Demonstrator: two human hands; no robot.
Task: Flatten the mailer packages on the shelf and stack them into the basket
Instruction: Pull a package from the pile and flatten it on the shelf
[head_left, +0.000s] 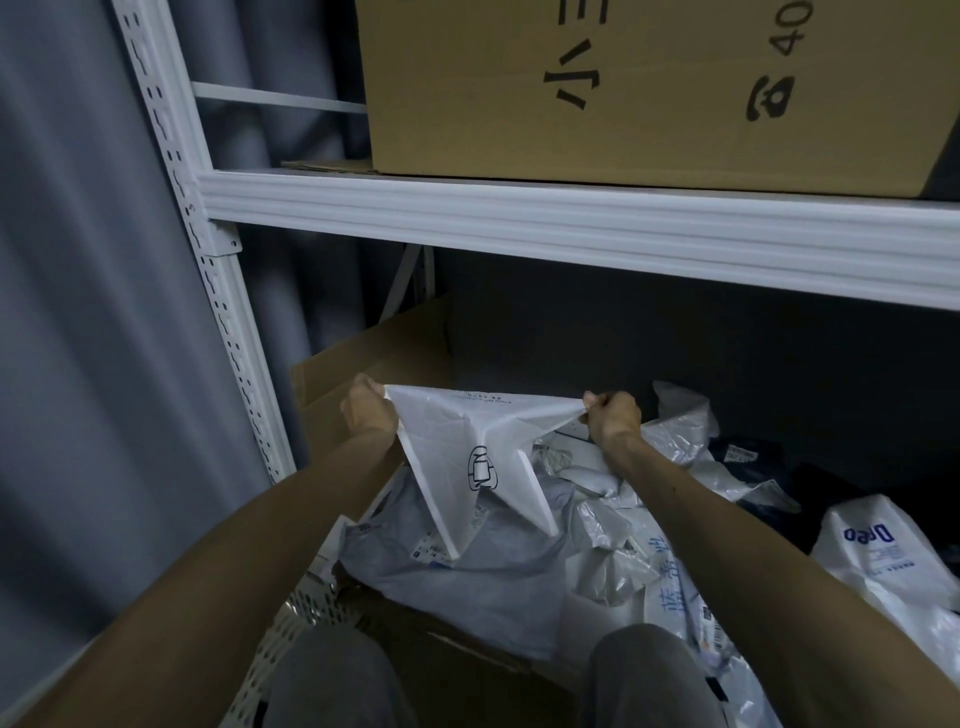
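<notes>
I hold a white plastic mailer (467, 441) stretched between both hands above a pile of mailers. My left hand (368, 410) pinches its upper left corner. My right hand (613, 415) pinches its upper right corner. The mailer carries a small black logo and hangs down in two pointed folds. Under it lies a grey mailer (467, 566) on top of the heap. More crumpled white and clear mailers (649, 525) lie on the shelf to the right. A white perforated basket (306, 618) shows at the lower left, partly hidden by my arm and knees.
A white metal shelf beam (571, 223) runs across above my hands, carrying a large cardboard box (623, 88). A cardboard flap (374, 358) stands behind my left hand. The white slotted upright (208, 249) is at the left, with grey curtain behind. A white Dreo bag (878, 561) lies far right.
</notes>
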